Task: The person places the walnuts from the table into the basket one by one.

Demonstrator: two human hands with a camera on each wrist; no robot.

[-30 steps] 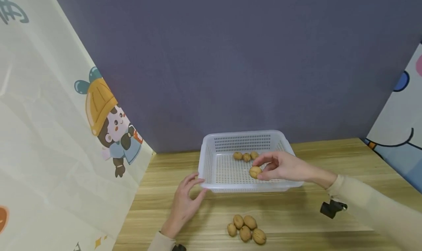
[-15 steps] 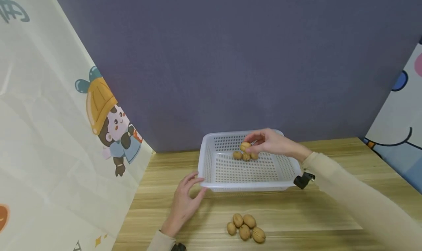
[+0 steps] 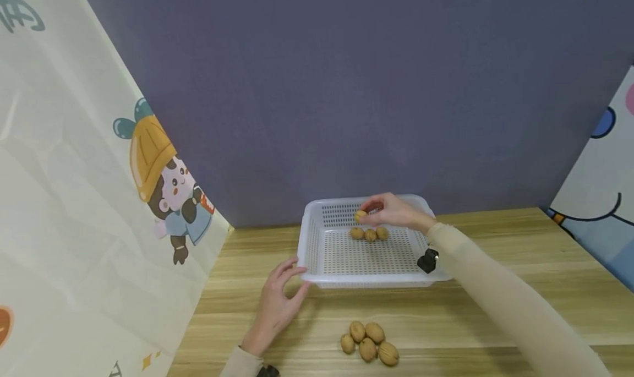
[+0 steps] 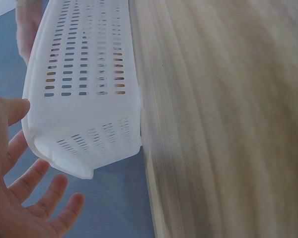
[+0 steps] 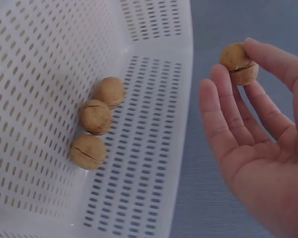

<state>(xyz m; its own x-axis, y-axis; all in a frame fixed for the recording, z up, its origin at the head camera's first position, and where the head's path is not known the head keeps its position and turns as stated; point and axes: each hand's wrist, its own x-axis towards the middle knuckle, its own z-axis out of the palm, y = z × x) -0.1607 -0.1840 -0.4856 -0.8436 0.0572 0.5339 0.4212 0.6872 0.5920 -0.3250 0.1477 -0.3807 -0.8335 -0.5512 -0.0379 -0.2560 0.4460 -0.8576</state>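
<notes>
Right hand (image 3: 391,212) pinches 1 walnut (image 5: 240,64) above the basket (image 3: 313,247), left hand (image 3: 276,305) touching its rim (image 3: 366,278) with fingers (image 4: 53,196) spread

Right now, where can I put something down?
Bare table: right of the basket, between right sleeve and dark wall. Bare basket floor: in front of three walnuts. Crowded: six table walnuts; basket's near left corner, by the left hand.

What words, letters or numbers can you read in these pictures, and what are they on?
"A": what looks like this letter, low on the pale sheet at the left, cut off by the picture's edge.
Not readable: a big blue-grey character at that sheet's top left, also cut off.
I see no writing on the basket or walnuts.
</notes>
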